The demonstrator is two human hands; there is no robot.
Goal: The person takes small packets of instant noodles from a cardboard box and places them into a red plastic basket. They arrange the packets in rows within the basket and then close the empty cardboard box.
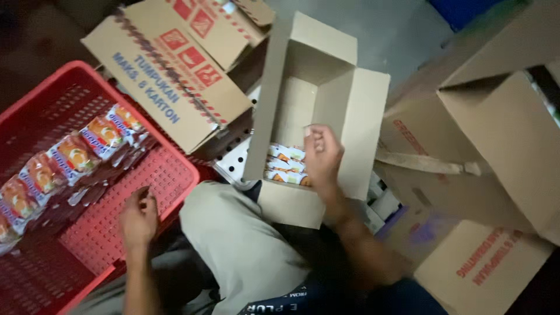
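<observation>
Fingers of right hand [322,156] curl over packets [286,165] inside carton [315,87]; left hand [139,217] loose on crate [175,169] edge.

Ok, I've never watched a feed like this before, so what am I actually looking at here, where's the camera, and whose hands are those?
There is no machine here. One camera sits on a person's head and looks down, so you see that person's own two bare hands and their knee in light trousers.

The right hand reaches into an open cardboard box and rests on a layer of flat snack packets at its bottom. Whether the fingers have closed on a packet I cannot tell.

The left hand rests on the floor of a red plastic crate, holding nothing. A row of overlapping packets with orange pictures lies along the crate.

Around them are more cartons: a closed printed one leaning behind the crate, and opened ones on the right. The light is dim and the picture a little blurred.
</observation>
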